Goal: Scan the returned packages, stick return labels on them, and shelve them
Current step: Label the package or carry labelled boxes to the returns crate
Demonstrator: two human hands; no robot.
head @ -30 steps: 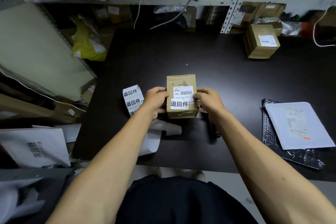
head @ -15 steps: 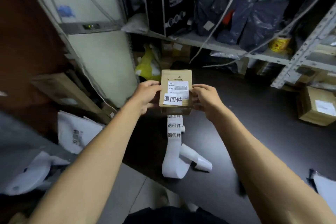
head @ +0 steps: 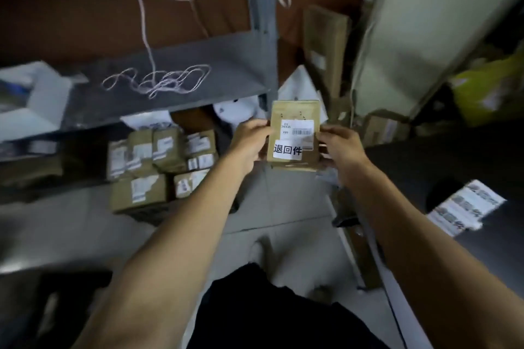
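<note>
I hold a small brown cardboard package (head: 295,113) up in the air between my left hand (head: 249,147) and right hand (head: 340,147), its labelled face toward me. A white barcode shipping label (head: 297,129) sits mid-face; a white return label (head: 287,150) with bold black characters overlaps its lower left corner.
</note>
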